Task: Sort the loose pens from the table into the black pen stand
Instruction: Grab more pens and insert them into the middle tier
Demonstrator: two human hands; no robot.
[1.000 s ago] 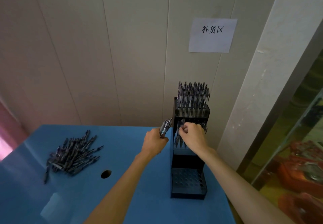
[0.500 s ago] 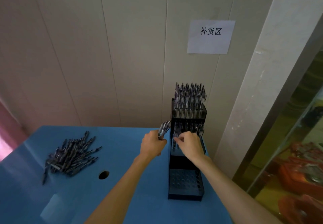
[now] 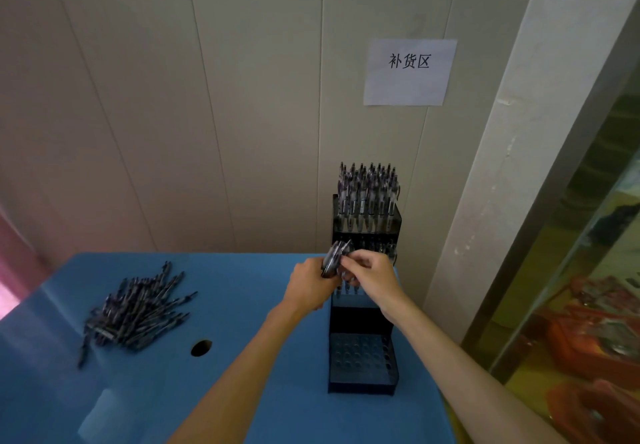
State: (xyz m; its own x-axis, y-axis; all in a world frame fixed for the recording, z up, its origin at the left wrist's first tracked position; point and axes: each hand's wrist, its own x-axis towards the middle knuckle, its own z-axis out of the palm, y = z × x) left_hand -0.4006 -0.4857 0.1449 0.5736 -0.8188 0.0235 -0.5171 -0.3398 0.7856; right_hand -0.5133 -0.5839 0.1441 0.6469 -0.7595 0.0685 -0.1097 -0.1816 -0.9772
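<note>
The left hand keeps its grip clamped around a small bundle of dark, slim ballpoint pens, their ends fanning up and to the right out of the fist. The right hand has come back from the stand and its fingertips now pinch at the top of that bundle. Half a second ago that hand was down among the middle tier's holes. I judge that a pen has just been seated and the next one is being drawn from the bundle, though whether the pinch has one free yet cannot be made out.

Both hands meet just in front of the tall, stepped black plastic pen stand, which stands on the blue worktop against the pale panelled wall. Its top tier is packed with upright pens. The middle tier, mostly hidden behind the right hand, shows a few pens. The lowest tier shows only bare holes.

Well apart to the left, a loose heap of the same pens lies on the worktop, near a round hole in its surface. With that heap so large, the sorting looks far from finished.
</note>
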